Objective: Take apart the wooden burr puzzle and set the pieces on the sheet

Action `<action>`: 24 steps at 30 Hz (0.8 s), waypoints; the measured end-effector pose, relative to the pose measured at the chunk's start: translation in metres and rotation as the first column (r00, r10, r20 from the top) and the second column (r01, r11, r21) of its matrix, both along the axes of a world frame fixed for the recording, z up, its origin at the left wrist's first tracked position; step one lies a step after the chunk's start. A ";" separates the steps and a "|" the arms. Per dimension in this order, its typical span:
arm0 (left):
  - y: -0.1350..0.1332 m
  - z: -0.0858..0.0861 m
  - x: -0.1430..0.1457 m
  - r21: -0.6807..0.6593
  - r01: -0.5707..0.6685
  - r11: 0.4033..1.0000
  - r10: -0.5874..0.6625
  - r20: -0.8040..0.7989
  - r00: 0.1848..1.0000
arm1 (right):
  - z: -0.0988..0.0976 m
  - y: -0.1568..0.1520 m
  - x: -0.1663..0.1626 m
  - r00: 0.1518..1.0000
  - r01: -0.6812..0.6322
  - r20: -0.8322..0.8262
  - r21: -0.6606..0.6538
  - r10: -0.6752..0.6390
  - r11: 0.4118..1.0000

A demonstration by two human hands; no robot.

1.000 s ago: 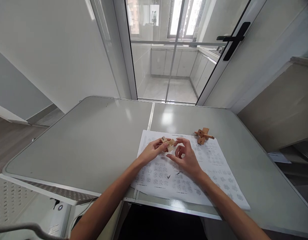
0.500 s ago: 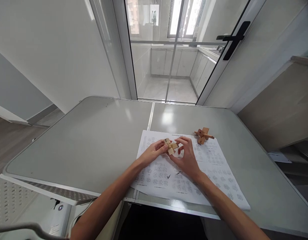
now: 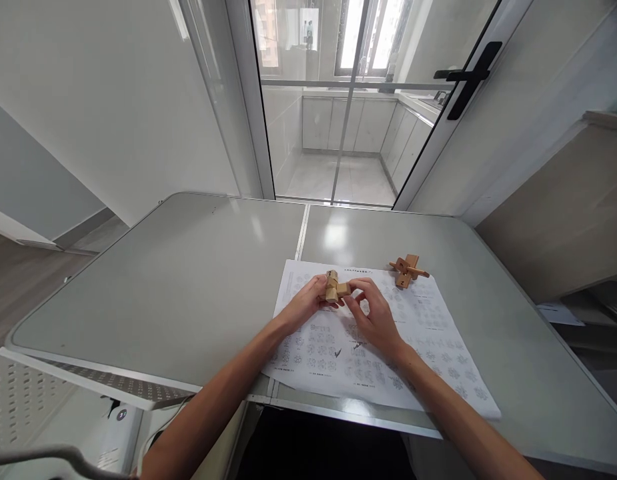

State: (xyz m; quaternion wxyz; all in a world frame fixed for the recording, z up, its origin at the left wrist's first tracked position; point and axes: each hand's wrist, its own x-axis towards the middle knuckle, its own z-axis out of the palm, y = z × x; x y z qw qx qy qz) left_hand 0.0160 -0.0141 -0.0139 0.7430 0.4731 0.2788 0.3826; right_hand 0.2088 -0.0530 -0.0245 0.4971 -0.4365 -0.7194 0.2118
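Left hand: the left hand (image 3: 302,308) is closed on a small wooden puzzle assembly (image 3: 333,287), pinched at its left end between thumb and fingertips.
Right hand: the right hand (image 3: 372,317) is closed on the same assembly from the opposite side, fingertips on the short block that projects toward it.
Assembly: a few notched wooden bars are seen crossed together, one standing roughly upright with a dark number marked near its top, one lying across it. It is held between the two hands, just above the printed sheet (image 3: 438,353). How tightly the bars are seated cannot be told.
Second wooden piece: a separate cluster of crossed wooden bars (image 3: 407,270) is left lying beyond the right hand and off to its outer side, well apart from the fingers, near the far edge of the sheet. It is untouched.
Sheet: rows of small diagrams are printed on it; a few dark tick marks are seen just below the right hand's wrist side. It lies under both hands on the grey table (image 3: 188,280).
Progress, judged: part of the puzzle appears joined, since several bars are held as one unit. The work is judged unfinished, as the second cluster lies apart and unjoined.
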 end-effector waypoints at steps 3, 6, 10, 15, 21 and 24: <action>0.000 0.000 0.001 -0.010 -0.002 1.000 0.002 -0.007 1.000 | 0.002 0.000 0.000 1.000 0.001 0.002 0.012 -0.001 1.000; 0.000 -0.002 0.001 -0.015 -0.013 1.000 0.013 0.004 1.000 | 0.002 -0.001 0.001 1.000 -0.014 0.011 0.037 0.014 0.999; 0.001 -0.002 0.001 -0.071 -0.061 0.996 0.063 0.020 0.998 | 0.003 -0.003 0.000 0.999 -0.034 0.021 0.053 0.033 0.998; 0.003 0.004 -0.001 -0.109 -0.124 0.986 0.129 0.043 0.991 | 0.006 -0.005 -0.001 0.998 -0.058 0.019 0.047 0.057 0.997; 0.006 0.008 -0.003 -0.146 -0.197 0.970 0.214 0.113 0.970 | 0.005 -0.005 -0.002 0.993 -0.115 0.017 -0.003 0.115 0.993; 0.005 0.010 -0.003 -0.170 -0.204 0.964 0.226 0.125 0.966 | 0.001 -0.003 -0.002 0.992 -0.127 0.011 -0.045 0.127 0.991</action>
